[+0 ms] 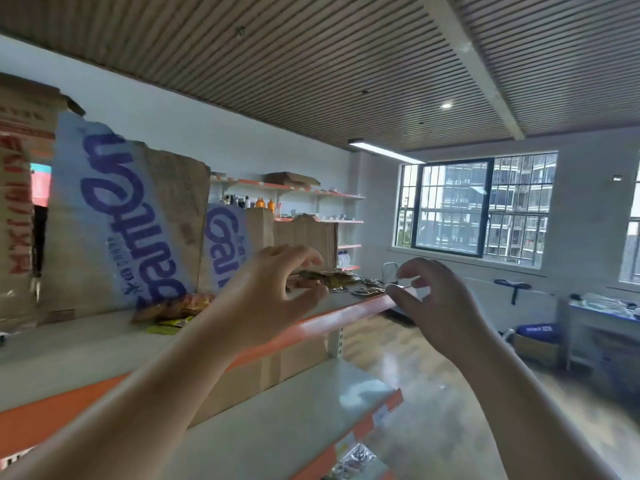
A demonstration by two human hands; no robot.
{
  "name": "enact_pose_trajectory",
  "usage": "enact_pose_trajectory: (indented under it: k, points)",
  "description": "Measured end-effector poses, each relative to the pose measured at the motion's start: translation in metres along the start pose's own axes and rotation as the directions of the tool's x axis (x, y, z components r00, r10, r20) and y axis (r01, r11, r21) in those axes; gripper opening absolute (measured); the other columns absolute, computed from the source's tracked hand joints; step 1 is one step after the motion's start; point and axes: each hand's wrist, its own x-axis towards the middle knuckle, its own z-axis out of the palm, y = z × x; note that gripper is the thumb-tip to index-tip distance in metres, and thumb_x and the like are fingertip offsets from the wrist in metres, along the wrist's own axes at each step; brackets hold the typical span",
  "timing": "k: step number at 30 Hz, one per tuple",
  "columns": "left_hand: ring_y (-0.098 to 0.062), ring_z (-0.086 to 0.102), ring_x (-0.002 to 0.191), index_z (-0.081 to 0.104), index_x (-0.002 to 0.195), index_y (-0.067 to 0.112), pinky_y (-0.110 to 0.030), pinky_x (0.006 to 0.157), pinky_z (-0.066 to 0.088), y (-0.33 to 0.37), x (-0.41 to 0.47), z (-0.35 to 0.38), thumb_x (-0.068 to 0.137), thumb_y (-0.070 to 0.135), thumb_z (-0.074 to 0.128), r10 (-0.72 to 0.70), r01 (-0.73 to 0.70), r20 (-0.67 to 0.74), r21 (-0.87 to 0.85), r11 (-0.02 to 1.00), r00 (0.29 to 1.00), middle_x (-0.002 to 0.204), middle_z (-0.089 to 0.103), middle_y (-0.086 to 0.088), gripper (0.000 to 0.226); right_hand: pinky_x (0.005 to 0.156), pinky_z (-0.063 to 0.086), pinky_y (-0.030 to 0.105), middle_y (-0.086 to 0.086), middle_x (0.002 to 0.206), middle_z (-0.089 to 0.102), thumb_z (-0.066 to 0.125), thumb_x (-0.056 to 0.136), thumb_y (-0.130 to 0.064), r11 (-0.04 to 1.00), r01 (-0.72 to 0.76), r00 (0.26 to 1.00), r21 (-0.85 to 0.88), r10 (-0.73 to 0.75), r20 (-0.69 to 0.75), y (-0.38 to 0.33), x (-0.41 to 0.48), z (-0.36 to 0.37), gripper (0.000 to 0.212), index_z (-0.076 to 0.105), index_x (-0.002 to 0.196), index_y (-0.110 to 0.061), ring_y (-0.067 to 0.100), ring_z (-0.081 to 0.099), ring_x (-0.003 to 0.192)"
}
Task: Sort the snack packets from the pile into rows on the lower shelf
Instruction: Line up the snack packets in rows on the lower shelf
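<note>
A: What's seen left of the orange shelf edge (349, 315)?

B: Far left, a brown carton with red print (15, 202) is stood on the shelf top. Right of it, a big carton with blue lettering (117, 216) is leaned, lettering sideways. A smaller blue-lettered carton (228, 244) is set behind it, further along the shelf.

A: Packets?

B: An orange-red packet (173, 306) and a yellow packet (169, 329) are laid at the foot of the big carton, back from the edge. A pile of dark, gold-toned packets (332, 278) is spread near the shelf's far end, just behind the edge.

A: Left hand?

B: The left hand (263, 299) is raised over the shelf top, between the orange-red packet and the pile. Fingers are spread and curled; thumb tip is beside the near side of the pile. Nothing is gripped. Contact with a packet can't be told.

A: Right hand?

B: The right hand (440, 299) is held just past the edge's far end, off the shelf. Fingers are curled loosely, open, empty. The fingertip is close to the edge corner; touching or not can't be told.

A: Lower shelf?

B: The lower shelf (294, 407) is seen below the edge, grey top bare where visible. A silvery packet (356, 459) is seen below that again, at the bottom of the frame.

A: Background?

B: Wall shelves with bottles (256, 202) are seen beyond the cartons; a barred window (474, 209) is seen right of the hands.
</note>
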Motion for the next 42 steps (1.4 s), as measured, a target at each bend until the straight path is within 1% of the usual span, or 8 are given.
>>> enact_pose_trajectory:
  k: [5, 11, 17, 20, 25, 33, 37, 42]
  points:
    - [0.004, 0.045, 0.133, 0.044, 0.149, 0.046, -0.027, 0.103, 0.043, -0.006, 0.04, 0.041, 0.091, 0.075, 0.053, 0.005, -0.007, 0.052, 0.046, 0.999, 0.999, 0.145, 0.051, 0.027, 0.066, 0.086, 0.043, 0.015, -0.03, 0.117, 0.056, 0.068, 0.076, -0.067, 0.997, 0.038, 0.997, -0.071, -0.033, 0.063, 0.052, 0.013, -0.01, 0.049, 0.063, 0.12, -0.045, -0.004, 0.054, 0.105]
    - [-0.003, 0.057, 0.066, 0.068, 0.079, 0.025, -0.039, 0.066, 0.055, -0.025, 0.099, 0.08, 0.099, 0.044, 0.06, 0.08, -0.1, 0.135, 0.154, 0.983, 0.988, 0.076, 0.06, 0.014, 0.028, 0.071, 0.038, -0.003, -0.055, 0.096, 0.053, 0.079, 0.086, -0.038, 0.991, 0.045, 0.992, -0.126, -0.029, 0.125, 0.112, 0.036, 0.001, 0.024, 0.069, 0.106, -0.046, -0.025, 0.054, 0.092]
    - [-0.008, 0.043, 0.039, 0.053, 0.054, 0.014, -0.01, 0.046, 0.036, -0.087, 0.198, 0.139, 0.097, 0.033, 0.065, 0.011, -0.028, 0.069, 0.246, 0.969, 0.998, 0.044, 0.044, 0.006, 0.049, 0.047, 0.031, 0.017, -0.011, 0.057, 0.047, 0.07, 0.092, -0.037, 0.981, 0.094, 0.983, -0.172, -0.064, 0.171, 0.189, 0.118, 0.041, 0.033, 0.052, 0.066, -0.029, 0.004, 0.046, 0.053]
    - [-0.002, 0.046, 0.047, 0.053, 0.064, 0.016, -0.014, 0.049, 0.036, -0.115, 0.238, 0.157, 0.104, 0.033, 0.056, -0.056, 0.037, 0.092, 0.197, 0.98, 0.994, 0.056, 0.048, 0.008, 0.044, 0.047, 0.028, 0.021, -0.009, 0.053, 0.036, 0.058, 0.098, -0.041, 0.994, 0.083, 0.975, -0.076, -0.065, 0.215, 0.217, 0.158, 0.072, 0.037, 0.046, 0.066, -0.028, 0.005, 0.033, 0.048]
    - [-0.006, 0.054, 0.082, 0.058, 0.117, 0.032, -0.026, 0.061, 0.038, -0.151, 0.285, 0.174, 0.104, 0.007, 0.049, -0.158, 0.089, 0.207, 0.309, 0.947, 0.965, 0.098, 0.054, 0.012, 0.03, 0.059, 0.049, 0.038, -0.001, 0.067, 0.058, 0.053, 0.103, -0.015, 0.992, 0.077, 0.944, -0.096, -0.042, 0.328, 0.26, 0.221, 0.118, 0.031, 0.05, 0.091, -0.043, 0.023, 0.053, 0.059]
    - [-0.004, 0.059, 0.08, 0.069, 0.092, 0.037, -0.028, 0.064, 0.044, -0.185, 0.307, 0.211, 0.094, 0.036, 0.065, -0.288, 0.143, 0.36, 0.378, 0.915, 0.888, 0.088, 0.06, 0.021, 0.006, 0.054, 0.046, 0.023, -0.011, 0.076, 0.067, 0.069, 0.094, -0.029, 0.976, 0.157, 0.869, -0.153, -0.063, 0.491, 0.281, 0.296, 0.179, 0.022, 0.063, 0.075, -0.037, 0.011, 0.064, 0.063]
    - [-0.004, 0.062, 0.083, 0.071, 0.096, 0.037, -0.029, 0.068, 0.049, -0.188, 0.32, 0.237, 0.093, 0.041, 0.066, -0.387, 0.232, 0.376, 0.395, 0.889, 0.842, 0.092, 0.065, 0.018, 0.007, 0.077, 0.059, 0.034, -0.005, 0.088, 0.067, 0.074, 0.093, -0.025, 0.974, 0.19, 0.746, -0.127, -0.059, 0.664, 0.292, 0.343, 0.21, 0.013, 0.069, 0.082, -0.029, 0.025, 0.069, 0.085]
    - [-0.005, 0.058, 0.086, 0.07, 0.119, 0.036, -0.027, 0.067, 0.043, -0.176, 0.339, 0.279, 0.095, 0.045, 0.068, -0.573, 0.379, 0.422, 0.46, 0.803, 0.702, 0.113, 0.066, 0.012, 0.025, 0.053, 0.052, 0.022, 0.005, 0.102, 0.066, 0.062, 0.1, -0.028, 0.935, 0.258, 0.51, -0.242, 0.081, 0.856, 0.305, 0.392, 0.246, 0.013, 0.067, 0.108, -0.02, 0.017, 0.064, 0.075]
